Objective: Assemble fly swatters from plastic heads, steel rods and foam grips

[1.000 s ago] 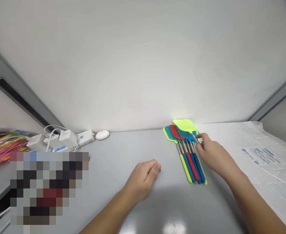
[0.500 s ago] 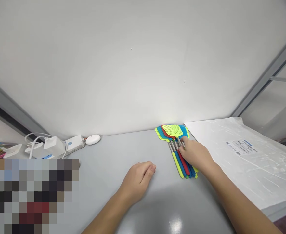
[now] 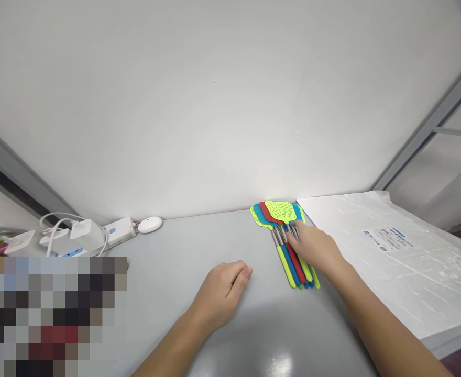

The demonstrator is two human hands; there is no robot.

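Several fly swatters lie in an overlapping pile on the grey table, their perforated heads towards the wall and their handles towards me. Topmost is a yellow-green fly swatter (image 3: 281, 211); my right hand (image 3: 311, 243) has its fingers closed on the metal shaft just below that head. Beneath it show a red fly swatter (image 3: 294, 266), a blue fly swatter (image 3: 290, 264) and another yellow-green one at the left edge of the pile. My left hand (image 3: 224, 290) rests on the table as a loose fist, thumb against the curled fingers, apart from the pile.
A white wrapped package (image 3: 380, 262) with a printed label lies along the right side. At the left are a power strip (image 3: 119, 232) with white chargers (image 3: 87, 235), cables and a white oval case (image 3: 150, 224). A blurred patch covers the lower left. Behind stands a pale wall (image 3: 215, 131).
The top yellow-green fly swatter has shifted slightly right with my right hand, and its handle now shows beside the red one. My left hand has hardly moved.
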